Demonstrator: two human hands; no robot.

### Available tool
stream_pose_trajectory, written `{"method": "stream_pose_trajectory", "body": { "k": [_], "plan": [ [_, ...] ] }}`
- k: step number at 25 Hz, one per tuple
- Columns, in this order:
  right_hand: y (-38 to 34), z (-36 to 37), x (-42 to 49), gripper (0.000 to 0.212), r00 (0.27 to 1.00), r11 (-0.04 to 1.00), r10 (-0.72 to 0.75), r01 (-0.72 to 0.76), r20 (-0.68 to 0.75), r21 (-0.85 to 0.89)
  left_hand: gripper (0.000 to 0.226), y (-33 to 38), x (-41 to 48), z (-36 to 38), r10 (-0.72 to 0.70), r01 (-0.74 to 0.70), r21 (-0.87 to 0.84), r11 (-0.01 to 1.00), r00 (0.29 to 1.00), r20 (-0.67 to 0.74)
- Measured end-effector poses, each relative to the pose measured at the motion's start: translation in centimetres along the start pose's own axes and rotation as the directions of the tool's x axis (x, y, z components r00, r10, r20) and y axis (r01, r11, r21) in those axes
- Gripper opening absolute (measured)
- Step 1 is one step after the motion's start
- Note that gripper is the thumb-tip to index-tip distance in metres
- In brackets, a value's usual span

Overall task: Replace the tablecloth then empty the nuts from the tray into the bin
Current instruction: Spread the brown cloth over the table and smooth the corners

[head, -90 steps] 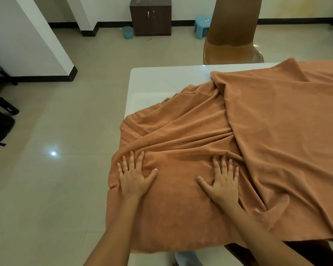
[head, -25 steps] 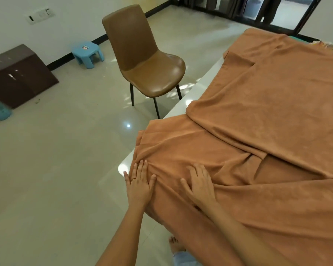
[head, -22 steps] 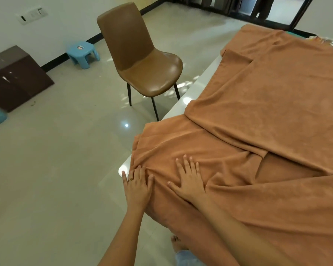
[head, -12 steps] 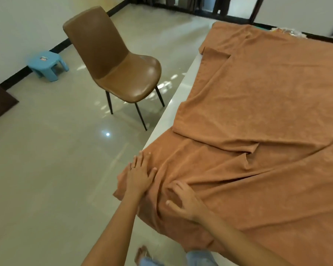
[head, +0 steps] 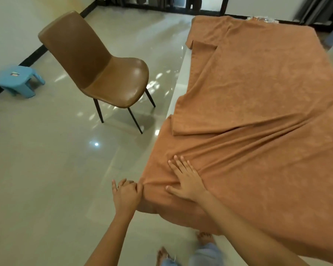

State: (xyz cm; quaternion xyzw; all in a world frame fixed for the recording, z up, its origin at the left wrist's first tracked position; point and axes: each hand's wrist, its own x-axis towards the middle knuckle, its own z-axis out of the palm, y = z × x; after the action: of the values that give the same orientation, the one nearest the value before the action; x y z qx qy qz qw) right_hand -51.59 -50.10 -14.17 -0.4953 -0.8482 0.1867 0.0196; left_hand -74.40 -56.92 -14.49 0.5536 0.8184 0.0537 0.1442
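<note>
An orange-brown tablecloth (head: 258,96) lies spread over a white table (head: 183,73), with a folded-over layer across its middle and creases fanning out from the near corner. My left hand (head: 126,194) pinches the cloth's edge at the near left corner, just off the table's side. Beside it, my right hand (head: 186,177) lies flat on the cloth with fingers spread. At the table's far end some clear wrapping or a tray (head: 263,19) peeks over the cloth; I cannot make out nuts. No bin is in view.
A brown chair (head: 104,73) stands on the tiled floor left of the table. A small blue stool (head: 19,80) sits by the left wall. My bare feet (head: 204,239) are below the table's near corner. Dark door frames line the far wall.
The cloth's near left corner has been drawn out over the table's corner. My left hand went from lying flat to gripping the edge; my right hand flattened out. The view swung right.
</note>
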Motion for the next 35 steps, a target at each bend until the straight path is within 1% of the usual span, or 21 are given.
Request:
{"method": "stream_pose_trajectory", "body": {
  "k": [2, 4, 5, 6, 7, 9, 10, 11, 13, 15, 16, 18, 20, 22, 25, 26, 28, 29, 31, 32, 35],
  "plan": [
    [-0.7, 0.3, -0.9, 0.092, 0.997, 0.997, -0.071, 0.071, -0.013, 0.006, 0.017, -0.3, 1.1, -0.8, 0.003, -0.011, -0.114, 0.993, 0.997, -0.074],
    [-1.4, 0.8, -1.8, 0.088, 0.990, 0.990, -0.137, 0.138, -0.024, 0.012, 0.019, 2.2, 3.2, -2.1, 0.130, -0.158, -0.300, 0.941, 0.985, -0.109],
    [-1.7, 1.0, -2.2, 0.087, 0.986, 0.986, -0.164, 0.165, -0.024, 0.017, 0.026, 4.3, 4.3, -2.7, 0.257, -0.274, -0.348, 0.897, 0.962, -0.095],
    [-2.1, 1.0, -2.5, 0.086, 0.982, 0.981, -0.190, 0.190, -0.014, 0.043, 0.035, 6.4, 5.7, -2.9, 0.421, -0.412, -0.357, 0.838, 0.905, -0.056],
    [-2.4, 1.0, -2.6, 0.082, 0.976, 0.973, -0.216, 0.217, -0.018, 0.085, 0.044, 8.7, 6.9, -2.9, 0.584, -0.555, -0.326, 0.765, 0.811, -0.010],
    [-2.4, -0.1, -2.4, 0.063, 0.984, 0.939, -0.172, 0.177, -0.043, 0.296, 0.055, 12.3, 9.5, -1.8, 0.780, -0.762, -0.167, 0.626, 0.614, 0.118],
    [-2.1, -0.7, -1.8, 0.050, 0.990, 0.915, -0.094, 0.128, -0.107, 0.383, 0.061, 13.2, 10.9, -1.1, 0.794, -0.797, -0.082, 0.599, 0.577, 0.193],
    [-1.4, -1.2, -0.8, 0.040, 0.975, 0.896, 0.035, 0.065, -0.217, 0.439, 0.066, 13.4, 12.1, -0.6, 0.762, -0.789, 0.002, 0.615, 0.595, 0.254],
    [1.0, -1.8, 2.6, 0.039, 0.841, 0.913, 0.324, -0.159, -0.434, 0.375, 0.072, 12.5, 14.4, 0.0, 0.685, -0.719, 0.080, 0.690, 0.685, 0.248],
    [2.6, -2.5, 6.3, 0.063, 0.720, 0.822, 0.568, -0.464, -0.400, 0.331, 0.068, 10.7, 15.9, -0.3, 0.673, -0.692, 0.064, 0.719, 0.716, 0.185],
    [2.9, -2.5, 8.0, 0.075, 0.700, 0.768, 0.639, -0.556, -0.320, 0.317, 0.065, 9.8, 16.5, -0.5, 0.677, -0.691, 0.061, 0.720, 0.720, 0.154],
    [2.4, -2.2, 10.5, 0.088, 0.710, 0.754, 0.657, -0.623, -0.254, 0.209, 0.061, 8.5, 17.6, -0.8, 0.692, -0.699, 0.069, 0.712, 0.714, 0.106],
    [1.3, -1.7, 11.5, 0.088, 0.752, 0.784, 0.618, -0.611, -0.229, 0.108, 0.057, 7.5, 18.2, -1.3, 0.720, -0.722, 0.074, 0.688, 0.692, 0.053],
    [-0.2, -1.0, 11.1, 0.087, 0.783, 0.810, 0.580, -0.582, -0.224, 0.063, 0.043, 7.4, 18.6, -1.8, 0.762, -0.763, 0.030, 0.646, 0.642, -0.078],
    [-1.3, -1.0, 10.5, 0.076, 0.776, 0.819, 0.563, -0.569, -0.283, 0.072, 0.025, 10.5, 20.5, -3.6, 0.808, -0.832, -0.107, 0.545, 0.554, -0.202],
    [-1.4, -1.5, 10.5, 0.066, 0.771, 0.822, 0.558, -0.565, -0.306, 0.076, 0.026, 11.9, 21.7, -3.7, 0.825, -0.844, -0.138, 0.518, 0.536, -0.179],
    [-0.8, -2.9, 11.8, 0.047, 0.724, 0.806, 0.570, -0.584, -0.389, 0.094, 0.051, 14.0, 24.2, -3.4, 0.859, -0.850, -0.138, 0.509, 0.513, 0.009],
    [0.0, -3.6, 12.8, 0.046, 0.673, 0.775, 0.608, -0.617, -0.422, 0.133, 0.064, 14.7, 25.3, -3.2, 0.853, -0.845, -0.129, 0.519, 0.503, 0.136],
    [1.4, -4.4, 15.3, 0.060, 0.546, 0.679, 0.713, -0.696, -0.439, 0.236, 0.079, 14.8, 27.4, -2.6, 0.809, -0.828, -0.116, 0.548, 0.489, 0.327],
    [1.9, -4.6, 16.5, 0.068, 0.514, 0.637, 0.755, -0.721, -0.407, 0.272, 0.080, 14.6, 28.2, -2.3, 0.811, -0.839, -0.093, 0.535, 0.480, 0.334],
    [1.9, -3.8, 19.3, 0.078, 0.507, 0.568, 0.818, -0.785, -0.271, 0.248, 0.066, 13.8, 29.5, -3.1, 0.879, -0.910, 0.016, 0.415, 0.406, 0.250]
  ]
}}
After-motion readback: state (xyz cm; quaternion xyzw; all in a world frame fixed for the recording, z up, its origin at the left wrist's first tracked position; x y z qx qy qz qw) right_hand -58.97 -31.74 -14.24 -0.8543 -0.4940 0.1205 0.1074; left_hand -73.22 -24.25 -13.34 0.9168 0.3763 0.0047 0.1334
